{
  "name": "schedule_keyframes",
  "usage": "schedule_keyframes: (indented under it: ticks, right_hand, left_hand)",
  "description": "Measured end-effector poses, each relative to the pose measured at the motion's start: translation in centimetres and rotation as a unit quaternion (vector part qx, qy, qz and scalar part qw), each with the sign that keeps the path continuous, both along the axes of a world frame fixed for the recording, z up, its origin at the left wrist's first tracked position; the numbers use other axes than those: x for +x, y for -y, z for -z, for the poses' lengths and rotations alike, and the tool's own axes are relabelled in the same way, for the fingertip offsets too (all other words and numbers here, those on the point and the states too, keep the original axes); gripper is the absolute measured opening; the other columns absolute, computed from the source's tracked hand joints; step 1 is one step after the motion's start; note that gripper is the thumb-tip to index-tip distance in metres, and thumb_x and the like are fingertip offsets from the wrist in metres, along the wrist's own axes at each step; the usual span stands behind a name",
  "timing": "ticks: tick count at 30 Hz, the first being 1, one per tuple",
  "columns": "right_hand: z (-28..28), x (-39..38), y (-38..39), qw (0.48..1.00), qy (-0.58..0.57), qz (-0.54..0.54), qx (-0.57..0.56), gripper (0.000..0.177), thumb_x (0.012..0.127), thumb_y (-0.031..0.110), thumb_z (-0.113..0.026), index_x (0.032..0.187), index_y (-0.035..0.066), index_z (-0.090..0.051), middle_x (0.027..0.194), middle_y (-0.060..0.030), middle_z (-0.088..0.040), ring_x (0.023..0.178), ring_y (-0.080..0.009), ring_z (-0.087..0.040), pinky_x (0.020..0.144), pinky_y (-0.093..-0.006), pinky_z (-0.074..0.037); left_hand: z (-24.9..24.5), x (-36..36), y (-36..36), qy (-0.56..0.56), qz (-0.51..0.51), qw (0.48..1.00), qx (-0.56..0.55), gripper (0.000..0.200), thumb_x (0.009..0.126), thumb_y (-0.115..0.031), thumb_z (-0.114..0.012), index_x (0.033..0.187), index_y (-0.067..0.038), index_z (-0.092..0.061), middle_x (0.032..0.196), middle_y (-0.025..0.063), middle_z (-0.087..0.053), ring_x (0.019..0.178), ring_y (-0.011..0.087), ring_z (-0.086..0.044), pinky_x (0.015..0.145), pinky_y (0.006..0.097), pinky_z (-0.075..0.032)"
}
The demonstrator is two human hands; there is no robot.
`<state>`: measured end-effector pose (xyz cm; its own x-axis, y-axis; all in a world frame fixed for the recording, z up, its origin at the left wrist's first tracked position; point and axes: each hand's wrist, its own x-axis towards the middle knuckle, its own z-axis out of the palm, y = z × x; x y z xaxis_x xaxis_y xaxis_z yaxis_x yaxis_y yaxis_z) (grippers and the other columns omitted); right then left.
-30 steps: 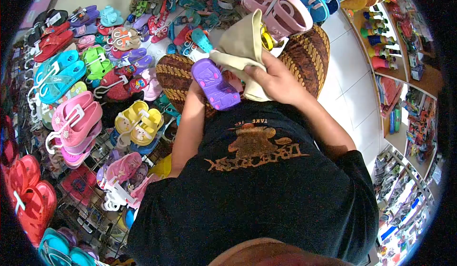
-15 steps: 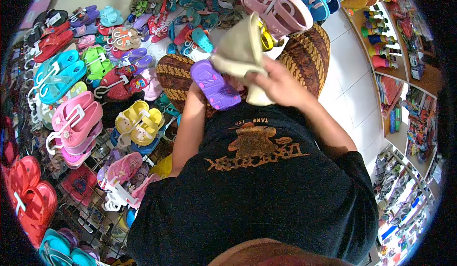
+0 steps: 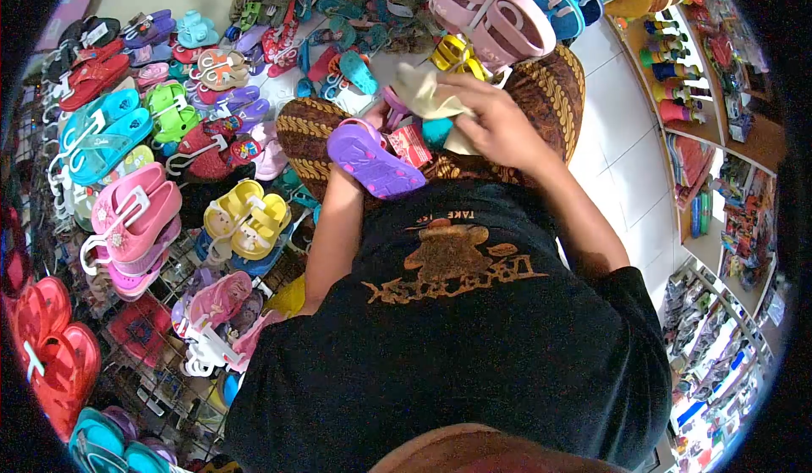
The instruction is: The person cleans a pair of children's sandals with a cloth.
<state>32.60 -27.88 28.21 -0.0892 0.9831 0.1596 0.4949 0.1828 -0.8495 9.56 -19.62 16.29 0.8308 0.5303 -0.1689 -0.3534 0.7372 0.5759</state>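
Observation:
In the lap, a purple child's sandal (image 3: 365,158) with pink dots on its sole rests tilted in my left hand (image 3: 345,178), whose fingers are mostly hidden behind it. A pink strap (image 3: 395,107) shows beside the sandal. My right hand (image 3: 495,122) is closed on a cream cloth (image 3: 427,92), which is bunched up and slightly blurred. Between the two hands a red printed tag (image 3: 410,147) shows, along with a teal piece (image 3: 436,132) partly covered by the cloth.
Pink sandals (image 3: 507,24) and yellow sandals (image 3: 457,54) lie just beyond my knees. Many pairs hang or lie at left, among them pink shoes (image 3: 135,206), yellow sandals with bears (image 3: 249,219) and red flip-flops (image 3: 55,346). Shelves (image 3: 689,118) with goods stand at right.
The cream cloth, spread and raised before, is now bunched lower and farther from my body. The red tag and teal piece have come into view. The purple sandal has turned slightly.

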Motion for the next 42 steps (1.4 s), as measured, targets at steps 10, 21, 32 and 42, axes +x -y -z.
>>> schedule_keyframes:
  ticks: [10, 21, 32, 42]
  right_hand:
    - [3.1, 0.8, 2.2, 0.947, -0.115, -0.214, -0.211, 0.029, 0.083, 0.004, -0.054, 0.108, -0.001, -0.068, 0.111, -0.0176, -0.068, 0.107, -0.0314, -0.064, 0.096, -0.0391, -0.048]
    - [6.9, 2.7, 2.2, 0.884, -0.309, 0.042, -0.348, 0.027, 0.083, 0.012, -0.064, 0.107, 0.0, -0.066, 0.086, -0.0059, -0.069, 0.072, -0.0126, -0.063, 0.068, -0.0266, -0.051]
    - [8.1, 1.7, 2.4, 0.813, -0.444, 0.129, -0.353, 0.033, 0.088, 0.014, -0.064, 0.118, 0.001, -0.06, 0.094, -0.0069, -0.068, 0.071, -0.0151, -0.064, 0.065, -0.027, -0.052]
    - [0.0, -5.7, -3.9, 0.988, 0.054, -0.012, 0.144, 0.074, 0.075, -0.01, -0.055, 0.144, 0.019, -0.049, 0.158, -0.0139, -0.031, 0.146, -0.046, -0.022, 0.12, -0.0524, -0.022]
  left_hand:
    - [3.8, -0.6, -1.5, -0.126, 0.058, 0.986, 0.095, 0.085, 0.082, -0.043, -0.076, 0.144, -0.002, -0.036, 0.128, 0.0108, -0.058, 0.108, 0.0232, -0.063, 0.094, 0.038, -0.054]
    - [-1.0, 0.4, -1.0, -0.134, -0.055, 0.988, -0.049, 0.031, 0.098, -0.031, -0.055, 0.111, -0.004, -0.063, 0.086, 0.0091, -0.068, 0.073, 0.0207, -0.07, 0.068, 0.0335, -0.06]
    - [-1.2, 0.1, -2.2, -0.032, -0.18, 0.982, -0.038, 0.046, 0.098, -0.045, -0.051, 0.118, -0.005, -0.059, 0.099, 0.0094, -0.068, 0.083, 0.0209, -0.069, 0.074, 0.0349, -0.059]
    - [-3.1, -0.4, -2.9, 0.007, -0.188, 0.982, -0.02, 0.059, 0.095, -0.056, -0.049, 0.127, -0.006, -0.054, 0.111, 0.0095, -0.065, 0.095, 0.0221, -0.066, 0.083, 0.0375, -0.056]
